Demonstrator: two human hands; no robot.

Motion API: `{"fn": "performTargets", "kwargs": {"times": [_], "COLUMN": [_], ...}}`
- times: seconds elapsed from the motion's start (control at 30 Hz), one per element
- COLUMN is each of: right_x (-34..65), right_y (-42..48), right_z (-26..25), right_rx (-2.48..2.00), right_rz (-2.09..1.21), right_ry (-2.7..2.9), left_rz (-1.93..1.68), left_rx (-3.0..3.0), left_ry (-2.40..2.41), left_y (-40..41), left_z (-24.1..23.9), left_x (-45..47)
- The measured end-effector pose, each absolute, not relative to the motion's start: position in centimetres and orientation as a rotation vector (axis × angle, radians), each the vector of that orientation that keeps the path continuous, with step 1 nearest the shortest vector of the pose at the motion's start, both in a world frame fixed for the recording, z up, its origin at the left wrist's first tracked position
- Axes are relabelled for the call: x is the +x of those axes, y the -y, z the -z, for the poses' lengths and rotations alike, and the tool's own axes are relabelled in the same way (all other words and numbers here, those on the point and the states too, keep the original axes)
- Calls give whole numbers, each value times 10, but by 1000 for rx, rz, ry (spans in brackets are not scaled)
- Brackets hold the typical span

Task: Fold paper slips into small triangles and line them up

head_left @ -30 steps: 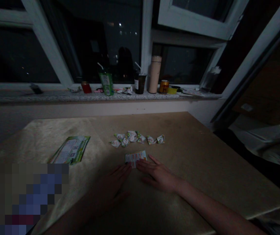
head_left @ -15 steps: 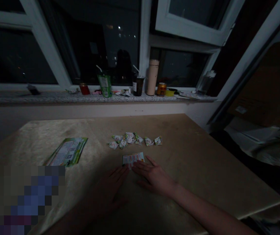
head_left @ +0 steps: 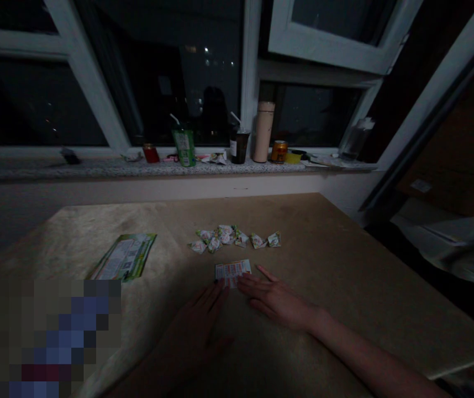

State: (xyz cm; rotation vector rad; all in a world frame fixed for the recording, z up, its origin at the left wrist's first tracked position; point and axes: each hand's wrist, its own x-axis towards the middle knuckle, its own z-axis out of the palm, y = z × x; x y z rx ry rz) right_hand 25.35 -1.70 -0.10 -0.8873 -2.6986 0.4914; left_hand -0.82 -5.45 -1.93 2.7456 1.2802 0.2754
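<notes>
A small printed card (head_left: 232, 269) lies flat on the tan cloth-covered table (head_left: 324, 249). The fingertips of my left hand (head_left: 199, 314) rest at its lower left corner, fingers stretched out. My right hand (head_left: 276, 296) lies flat with its fingers extended over the card's lower right edge. Just beyond the card, several small wrapped packets (head_left: 225, 235) with white and green print sit in a loose row. To the left is a flat green printed bag (head_left: 127, 257).
On the stone windowsill (head_left: 216, 168) stand a green cup with a straw (head_left: 185, 146), a dark drink cup (head_left: 240, 146), a pink thermos (head_left: 264, 132), an orange can (head_left: 279, 152) and a red jar (head_left: 151, 153). A blurred-out patch covers the lower left.
The whole view has shifted slightly, so everything appears a little further right. Both hands stay at the card, with no clear movement against it.
</notes>
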Motion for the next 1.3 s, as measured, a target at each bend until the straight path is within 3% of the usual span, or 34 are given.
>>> {"fn": "performTargets", "kwargs": {"times": [1.3], "right_x": [273], "right_y": [23], "right_z": [2], "right_rx": [-997], "right_rz": [-346], "right_ry": [2635], "left_rz": [-146], "left_rx": [2957], "left_ry": [-1145], "left_y": [32], "left_z": [4], "left_x": [-40]}}
